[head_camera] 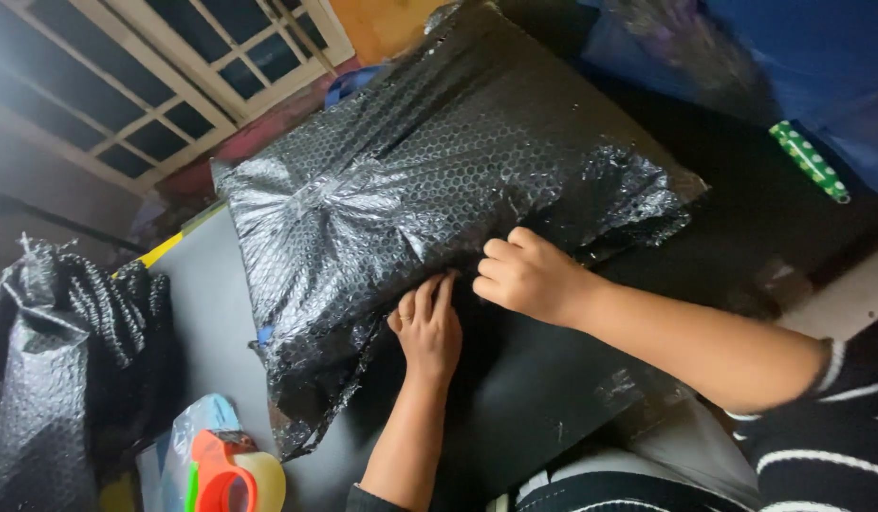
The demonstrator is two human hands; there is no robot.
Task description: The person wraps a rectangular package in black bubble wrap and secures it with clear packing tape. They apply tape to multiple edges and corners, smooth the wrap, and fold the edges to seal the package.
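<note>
Head view looks down on a dark, matte work surface (515,398) that runs from the lower middle up toward the right, with a window (154,85) of white-framed panes at the upper left and a strip of yellow edging (173,245) beside the tabletop's left corner. Blue fabric (818,66) fills the upper right corner, and a green roll with white dots (811,161) lies against it. A large parcel wrapped in black bubble wrap (429,180) lies across the middle of the surface, its wrap gathered and taped into a shiny knot at the left end and its lower edge loose and crumpled. More black bubble wrap (50,379) is heaped at the far left. An orange tape dispenser (225,474) with a roll of pale tape sits at the bottom left, next to a clear plastic bag (187,436). The left hand (427,327) lies palm down on the parcel's lower edge, fingers straight and close together, a ring on one of them, pressing the wrap flat. The right hand (524,275), reaching in from a black sleeve with white stripes (828,427), rests just beside it with its fingers curled into a loose fist, knuckles touching the wrap; whether it pinches any film cannot be told
</note>
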